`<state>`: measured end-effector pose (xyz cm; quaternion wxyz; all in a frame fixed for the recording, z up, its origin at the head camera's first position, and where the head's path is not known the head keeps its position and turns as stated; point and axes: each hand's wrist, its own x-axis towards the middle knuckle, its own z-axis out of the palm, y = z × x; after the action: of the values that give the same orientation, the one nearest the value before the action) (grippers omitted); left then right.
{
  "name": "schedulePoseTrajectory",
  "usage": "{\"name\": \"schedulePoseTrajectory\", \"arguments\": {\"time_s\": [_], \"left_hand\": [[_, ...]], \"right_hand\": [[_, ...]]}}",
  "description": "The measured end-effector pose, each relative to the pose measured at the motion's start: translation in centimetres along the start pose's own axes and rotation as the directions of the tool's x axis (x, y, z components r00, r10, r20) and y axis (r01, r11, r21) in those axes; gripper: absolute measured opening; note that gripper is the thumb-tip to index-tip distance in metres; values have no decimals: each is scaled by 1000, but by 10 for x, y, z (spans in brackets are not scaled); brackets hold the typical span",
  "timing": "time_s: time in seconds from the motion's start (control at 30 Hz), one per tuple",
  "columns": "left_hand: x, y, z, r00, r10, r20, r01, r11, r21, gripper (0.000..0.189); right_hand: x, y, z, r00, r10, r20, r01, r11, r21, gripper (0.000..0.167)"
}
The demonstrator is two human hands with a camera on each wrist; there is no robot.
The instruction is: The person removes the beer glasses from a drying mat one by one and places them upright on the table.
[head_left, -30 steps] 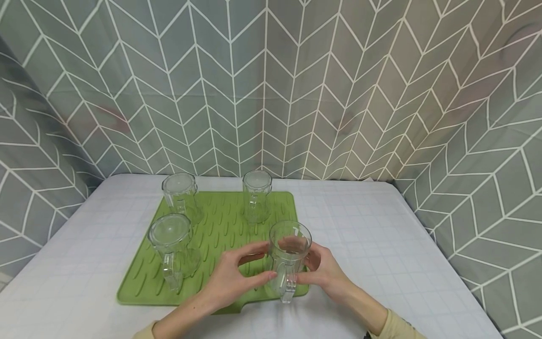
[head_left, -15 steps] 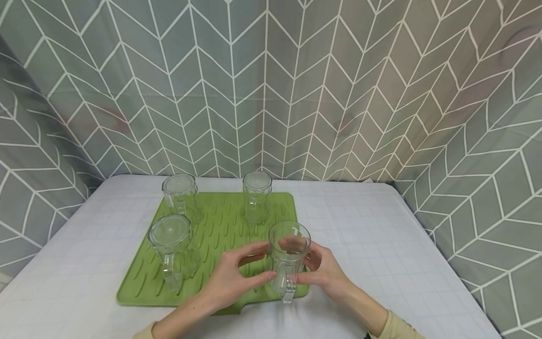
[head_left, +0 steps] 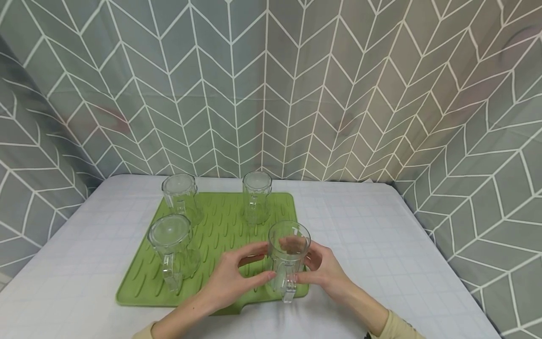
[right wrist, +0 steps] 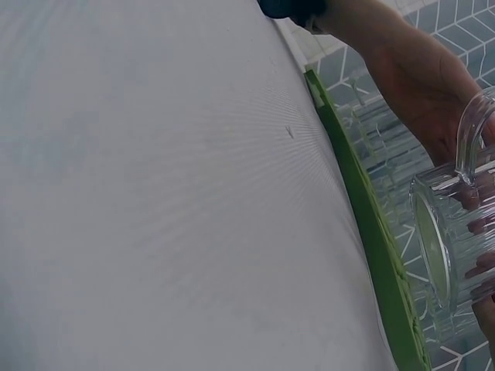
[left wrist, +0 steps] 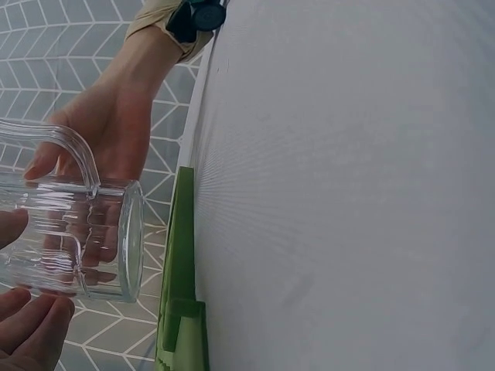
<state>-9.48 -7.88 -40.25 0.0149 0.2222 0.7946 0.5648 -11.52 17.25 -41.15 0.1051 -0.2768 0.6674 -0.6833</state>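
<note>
Head view: glass mug (head_left: 290,263) is over the mat's (head_left: 222,235) near-right corner, long axis roughly upright, handle toward the person. It's right btwn L hand (head_left: 230,273) and R hand (head_left: 328,273), neither clearly nearer; both clamped round it, thumbs on the person's side. Count: 1 mat, 2 hands, 4 mugs total, 1 held plus 3 on the mat, i.e. near-left mug (head_left: 171,245), far-left mug (head_left: 181,195), far-right mug (head_left: 257,200). L wrist view: gap shows btwn mug's lower end and mat, so prob. held just above. R wrist view: similar gap; R hand barely in frame, can't tell its grip from here.
</note>
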Motion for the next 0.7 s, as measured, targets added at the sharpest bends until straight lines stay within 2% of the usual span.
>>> {"name": "schedulePoseTrajectory", "arguments": {"time_s": [0.23, 0.43, 0.7], "left_hand": [[-2, -1, -2, 1000, -5, -1, 5, 1000, -5, 60], [-2, -2, -2, 1000, -13, -1, 13, 1000, -19, 60], [0, -2, -2, 1000, 11, -23, -12, 1000, -18, 56]], "right_hand": [[2, -1, 0, 1000, 3, 8, -3, 1000, -16, 68], [3, -3, 0, 1000, 23, -4, -23, 997, -78, 69], [6, -6, -1, 1000, 19, -21, -21, 996, -84, 66]]}}
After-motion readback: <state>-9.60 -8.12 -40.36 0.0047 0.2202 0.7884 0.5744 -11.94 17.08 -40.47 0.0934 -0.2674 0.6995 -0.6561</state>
